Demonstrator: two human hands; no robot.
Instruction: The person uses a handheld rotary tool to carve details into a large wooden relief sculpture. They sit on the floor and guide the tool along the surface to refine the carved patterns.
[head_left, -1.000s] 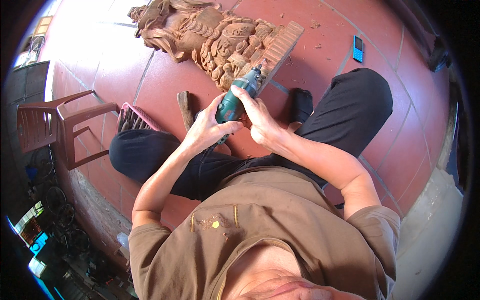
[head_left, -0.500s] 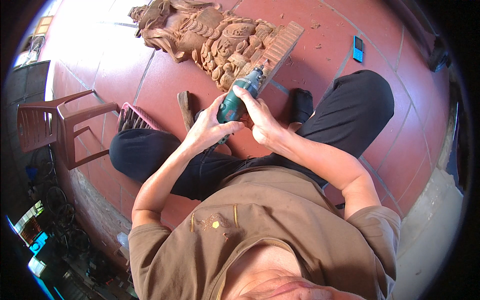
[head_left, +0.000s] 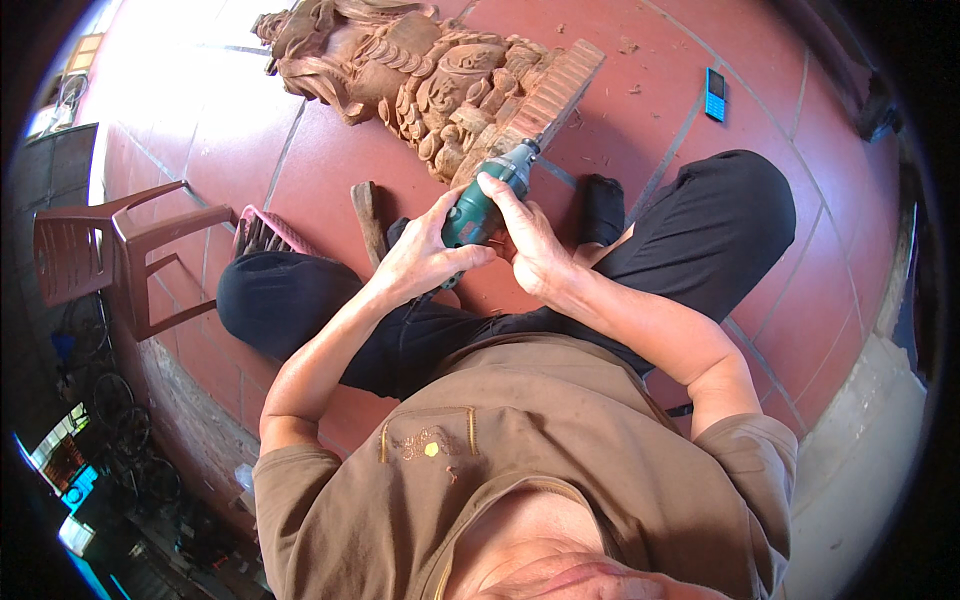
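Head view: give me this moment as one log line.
hands: both holding green power tool; wooden carving: lying on floor; blue phone: on floor

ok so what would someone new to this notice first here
The carved wooden figure lying on the red tiled floor at the top middle stands out first. Just below it, the left hand and right hand hold a green power tool. A blue phone lies at the upper right.

Carving (head_left: 440, 85) on the floor (head_left: 640, 130) just beyond the rotary tool (head_left: 470, 218), phone (head_left: 715, 95) to the right, basket (head_left: 285, 229) and chair (head_left: 172, 228) left
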